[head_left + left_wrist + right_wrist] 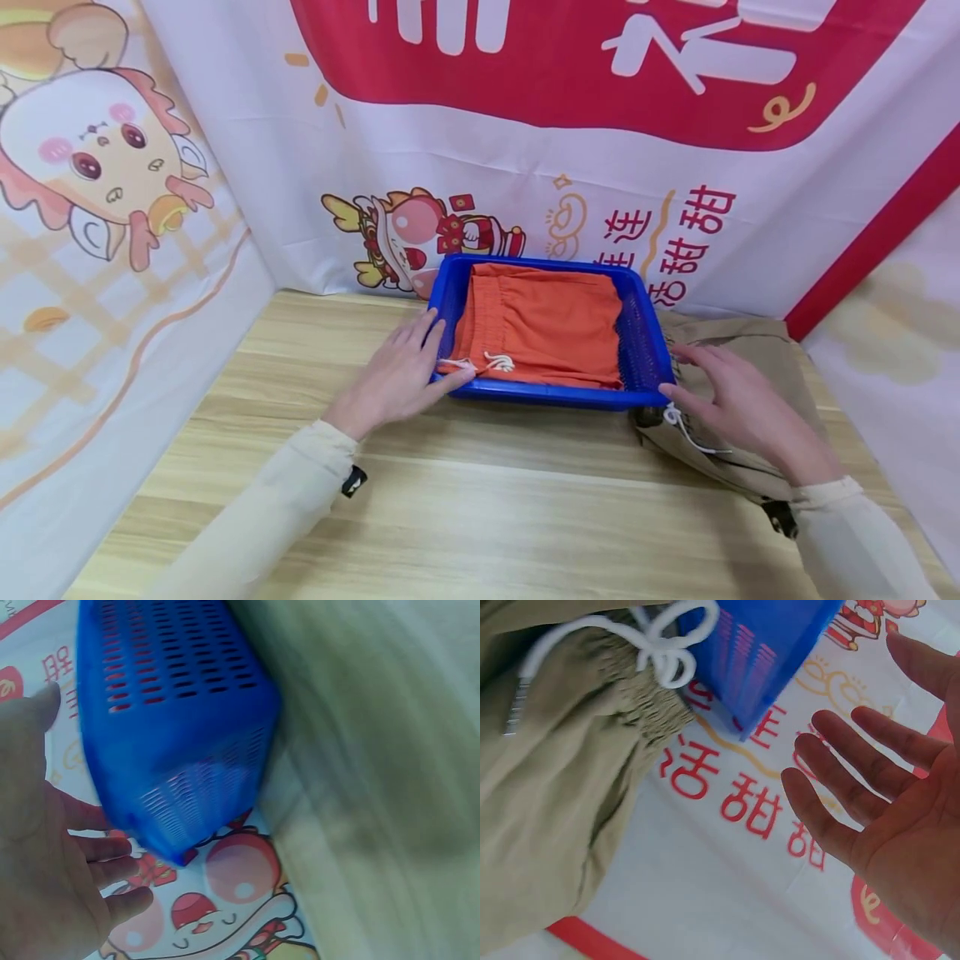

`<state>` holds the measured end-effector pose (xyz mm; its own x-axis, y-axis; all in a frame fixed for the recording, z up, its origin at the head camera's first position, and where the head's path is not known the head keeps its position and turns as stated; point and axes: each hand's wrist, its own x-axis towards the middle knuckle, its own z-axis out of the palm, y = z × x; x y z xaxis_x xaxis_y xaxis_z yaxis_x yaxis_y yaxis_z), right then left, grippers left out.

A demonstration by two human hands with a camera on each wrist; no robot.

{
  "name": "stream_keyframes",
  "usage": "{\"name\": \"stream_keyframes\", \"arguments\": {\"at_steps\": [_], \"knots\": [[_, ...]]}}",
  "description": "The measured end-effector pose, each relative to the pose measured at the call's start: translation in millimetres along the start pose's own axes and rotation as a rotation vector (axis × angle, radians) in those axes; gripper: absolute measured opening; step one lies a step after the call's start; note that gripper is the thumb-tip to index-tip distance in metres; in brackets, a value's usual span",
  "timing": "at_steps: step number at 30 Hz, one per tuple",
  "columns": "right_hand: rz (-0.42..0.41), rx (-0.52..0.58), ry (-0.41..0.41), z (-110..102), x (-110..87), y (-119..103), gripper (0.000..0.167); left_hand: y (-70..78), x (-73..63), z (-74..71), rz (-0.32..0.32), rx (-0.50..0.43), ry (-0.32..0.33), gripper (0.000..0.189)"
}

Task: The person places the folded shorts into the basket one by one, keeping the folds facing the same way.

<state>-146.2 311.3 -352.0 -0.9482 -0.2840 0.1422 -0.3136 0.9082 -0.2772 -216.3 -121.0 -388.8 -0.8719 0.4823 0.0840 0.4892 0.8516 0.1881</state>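
Orange drawstring shorts (558, 325) lie folded inside a blue plastic basket (540, 392) with perforated sides. At the basket's left end is my left hand (393, 367), its thumb over the near left corner and its fingers extended beside the rim. In the left wrist view the fingertips of the left hand (67, 862) come close to the basket (180, 742); contact is hard to tell. My right hand (742, 404) hovers by the basket's right end. The right wrist view shows the right hand (900, 787) with fingers spread, holding nothing.
Khaki trousers (750, 350) with a white drawstring lie to the basket's right, partly under my right hand. A printed cloth (465, 133) hangs directly behind the basket, and another printed cloth (150, 275) bounds the left side. Everything rests on a wood-grain table (480, 508).
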Motion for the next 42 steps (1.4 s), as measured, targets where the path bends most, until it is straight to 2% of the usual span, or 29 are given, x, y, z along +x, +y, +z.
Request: {"name": "stream_keyframes", "arguments": {"at_steps": [3, 6, 14, 18, 21, 24, 27, 31, 37, 42], "knots": [[0.016, 0.004, 0.026, 6.7, -7.7, 8.9, 0.066, -1.3, -1.6, 8.4, -0.013, 0.016, -0.016, 0.107], [0.030, 0.010, 0.040, 13.6, -14.7, 18.6, 0.064, -2.6, -2.1, 13.5, -0.015, 0.028, -0.005, 0.110], [0.068, 0.004, -0.019, 34.1, -25.9, 39.5, 0.069, -2.2, -1.9, 17.8, -0.009, 0.047, 0.020, 0.108], [0.079, -0.006, -0.055, 44.8, -29.2, 44.6, 0.076, 1.9, -3.8, 16.3, 0.070, 0.070, 0.086, 0.092], [0.100, -0.004, -0.083, 50.8, -31.1, 47.1, 0.083, 5.0, -3.8, 15.7, 0.165, 0.040, 0.163, 0.073], [0.101, -0.009, -0.088, 54.8, -31.2, 48.4, 0.086, 7.9, -3.1, 15.8, 0.243, 0.010, 0.205, 0.056], [0.088, -0.021, -0.079, 57.0, -30.0, 48.3, 0.086, 10.1, -2.8, 17.3, 0.278, 0.028, 0.182, 0.053], [0.084, -0.038, -0.083, 60.3, -28.1, 49.1, 0.086, 12.2, -2.3, 19.3, 0.288, 0.060, 0.142, 0.054], [0.115, -0.057, -0.138, 67.9, -23.8, 56.3, 0.088, 13.1, -1.2, 21.7, 0.293, 0.060, 0.143, 0.049], [0.114, -0.052, -0.162, 73.7, -20.7, 62.9, 0.072, 12.5, -1.0, 23.7, 0.290, 0.049, 0.133, 0.050]]}}
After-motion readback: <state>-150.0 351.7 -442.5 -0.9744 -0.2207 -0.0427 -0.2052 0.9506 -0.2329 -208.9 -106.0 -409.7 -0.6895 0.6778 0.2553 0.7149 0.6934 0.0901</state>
